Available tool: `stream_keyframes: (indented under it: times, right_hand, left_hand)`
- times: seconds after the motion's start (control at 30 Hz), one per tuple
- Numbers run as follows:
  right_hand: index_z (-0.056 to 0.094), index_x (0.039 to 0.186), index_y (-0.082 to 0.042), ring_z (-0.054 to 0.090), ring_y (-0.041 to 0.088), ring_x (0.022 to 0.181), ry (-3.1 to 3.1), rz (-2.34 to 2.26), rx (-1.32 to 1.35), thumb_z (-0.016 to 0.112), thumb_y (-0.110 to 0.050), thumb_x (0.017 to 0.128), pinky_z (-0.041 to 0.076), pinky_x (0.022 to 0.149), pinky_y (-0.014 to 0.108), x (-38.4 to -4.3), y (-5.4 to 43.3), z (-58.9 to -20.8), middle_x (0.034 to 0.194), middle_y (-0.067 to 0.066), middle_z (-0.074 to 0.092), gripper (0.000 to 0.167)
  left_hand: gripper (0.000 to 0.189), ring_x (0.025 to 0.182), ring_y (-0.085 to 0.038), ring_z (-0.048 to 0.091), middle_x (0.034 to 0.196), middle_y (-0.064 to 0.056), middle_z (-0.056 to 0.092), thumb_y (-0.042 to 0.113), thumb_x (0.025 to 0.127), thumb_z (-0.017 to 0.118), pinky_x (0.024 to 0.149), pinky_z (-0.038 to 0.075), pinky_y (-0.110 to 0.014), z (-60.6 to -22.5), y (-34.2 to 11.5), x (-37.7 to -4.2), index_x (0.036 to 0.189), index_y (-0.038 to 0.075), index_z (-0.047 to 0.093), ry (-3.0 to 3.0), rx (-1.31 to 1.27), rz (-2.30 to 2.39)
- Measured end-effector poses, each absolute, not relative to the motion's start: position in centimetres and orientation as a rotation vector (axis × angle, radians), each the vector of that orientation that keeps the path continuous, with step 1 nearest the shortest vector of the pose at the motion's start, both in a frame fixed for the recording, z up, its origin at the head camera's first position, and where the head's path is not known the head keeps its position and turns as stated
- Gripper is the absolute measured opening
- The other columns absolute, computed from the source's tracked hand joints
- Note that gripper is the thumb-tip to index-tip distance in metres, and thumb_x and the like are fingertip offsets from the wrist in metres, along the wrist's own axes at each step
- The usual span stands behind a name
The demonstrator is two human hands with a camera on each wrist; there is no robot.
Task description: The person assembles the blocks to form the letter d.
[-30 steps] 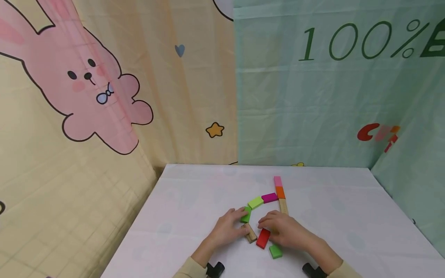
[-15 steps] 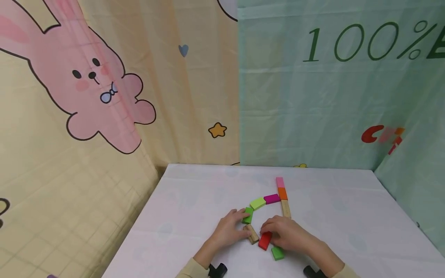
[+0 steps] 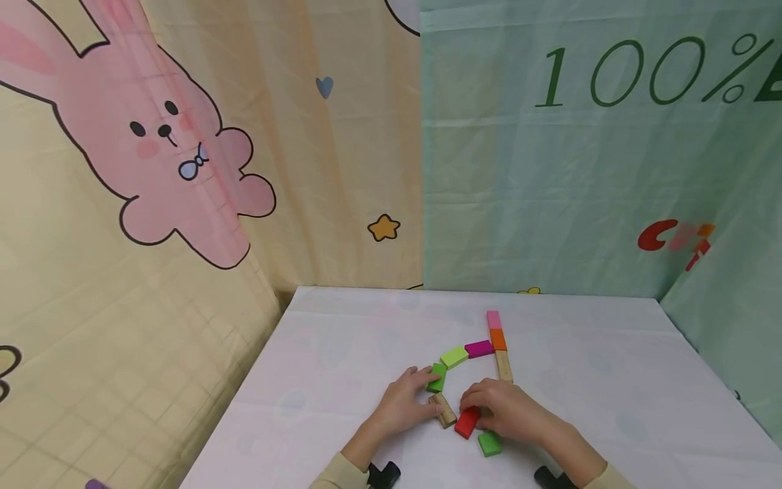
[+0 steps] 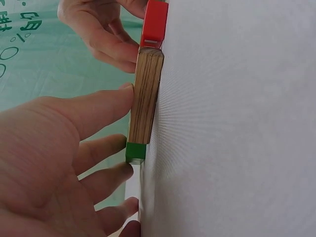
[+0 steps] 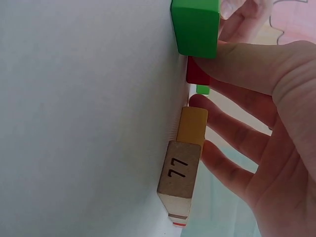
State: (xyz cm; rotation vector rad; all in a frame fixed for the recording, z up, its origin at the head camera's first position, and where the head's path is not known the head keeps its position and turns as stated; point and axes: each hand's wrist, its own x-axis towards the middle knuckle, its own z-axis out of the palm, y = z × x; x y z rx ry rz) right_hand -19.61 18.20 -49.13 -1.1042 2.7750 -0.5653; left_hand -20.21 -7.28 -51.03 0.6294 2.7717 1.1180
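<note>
In the head view, my left hand (image 3: pixel 400 402) reaches in from the left. Its thumb touches a striped wooden block (image 3: pixel 444 411), and its extended fingers lie against a green block (image 3: pixel 436 380). My right hand (image 3: pixel 510 411) pinches a red block (image 3: pixel 467 424) by its right side and far end. In the left wrist view, the red block (image 4: pixel 155 22) stands end to end with the wooden block (image 4: pixel 145 96). A second green block (image 3: pixel 490 444) lies by the right thumb. The right wrist view shows a yellow block (image 5: pixel 192 123) near the fingertips, hidden by the hand in the head view.
Beyond the hands, a curved row holds a lime block (image 3: pixel 454 357) and a magenta block (image 3: pixel 479 349). It meets a straight line of pink (image 3: pixel 493 319), orange (image 3: pixel 498 339) and wooden blocks (image 3: pixel 504 365). All lie on a white table (image 3: pixel 342 339) before printed curtains.
My right hand has come slightly nearer, its fingertips now over the far end of the red block. My left hand keeps its place, and the head view has shifted a little.
</note>
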Motion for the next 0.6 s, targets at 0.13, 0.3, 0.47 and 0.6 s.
stream_keyframes:
  times: [0.13,0.3,0.47,0.6]
  right_hand:
    - [0.076,0.111,-0.028,0.06,0.004,0.095,2.776,-0.568,-1.092,0.086,-0.024,0.081,0.056,0.082,0.032,-19.58,18.2,-49.09,0.104,-0.021,0.066,0.032]
    - [0.076,0.11,-0.029,0.058,0.002,0.092,2.777,-0.55,-1.058,0.087,-0.025,0.08,0.055,0.081,0.031,-19.64,18.17,-49.14,0.101,-0.022,0.065,0.032]
    - [0.076,0.109,-0.03,0.056,0.0,0.088,2.77,-0.551,-1.051,0.087,-0.025,0.08,0.055,0.08,0.029,-19.73,18.27,-49.04,0.099,-0.023,0.064,0.032]
    - [0.076,0.107,-0.029,0.055,0.0,0.087,2.773,-0.548,-1.067,0.088,-0.024,0.079,0.054,0.079,0.028,-19.7,18.37,-48.93,0.097,-0.023,0.063,0.031]
  left_hand:
    - [0.056,0.142,-0.038,0.036,0.151,-0.003,0.049,0.037,0.087,0.08,0.104,0.035,-0.066,-51.01,-7.27,-20.14,0.138,0.021,0.063,2.772,0.622,1.121]
    - [0.056,0.143,-0.037,0.036,0.151,-0.002,0.049,0.037,0.087,0.079,0.104,0.036,-0.064,-51.04,-7.28,-20.12,0.138,0.021,0.063,2.764,0.611,1.125]
    - [0.057,0.142,-0.039,0.036,0.151,-0.003,0.049,0.038,0.087,0.079,0.104,0.037,-0.064,-51.08,-7.34,-20.16,0.138,0.021,0.063,2.765,0.618,1.128]
    - [0.057,0.142,-0.04,0.037,0.15,-0.005,0.05,0.038,0.087,0.08,0.103,0.036,-0.066,-51.15,-7.4,-20.15,0.138,0.02,0.063,2.774,0.637,1.134]
